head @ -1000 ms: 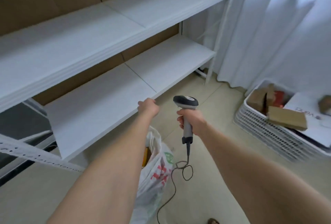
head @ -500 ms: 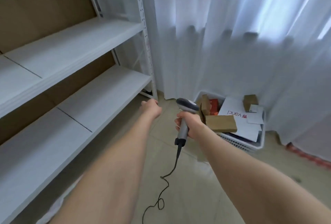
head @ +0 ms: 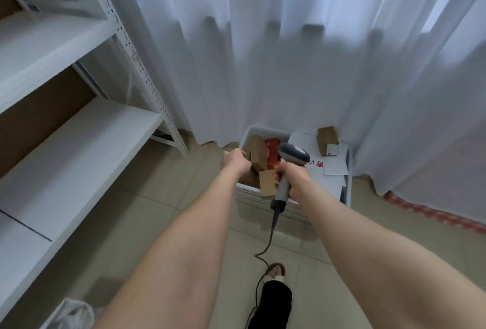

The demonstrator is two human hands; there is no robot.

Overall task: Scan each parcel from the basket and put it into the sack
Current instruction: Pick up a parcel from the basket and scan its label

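Peering down from the head cam, I've got both bare arms stretched toward the white basket (head: 259,196), which sits on the tiled floor right against the curtain (head: 263,52). The right grip (head: 292,176) is clenched round the handle of the scanner (head: 293,155), w/ the grey head above the knuckles. Its cable (head: 272,231) drops from the handle's btm and trails onto the floor by a sandalled foot (head: 276,271). The left grip (head: 235,160) sits at the basket's near-left corner, fingers curled, just beside a tilted brown parcel (head: 257,151). I can't tell if it's got hold of anything, since I only see the back of it. Inside the basket there's a red parcel (head: 273,152) behind the tilted one and a small brown box (head: 267,184) at the near rim, partly behind the scanner handle. A flat white mailer (head: 328,184) w/ red print fills the right side, and another brown box (head: 327,140) w/ a label lies on top of it at the far end. The sack (head: 68,313), crumpled white plastic, is on the floor at btm left, well apart from the basket. White shelving (head: 79,150) runs along the left.
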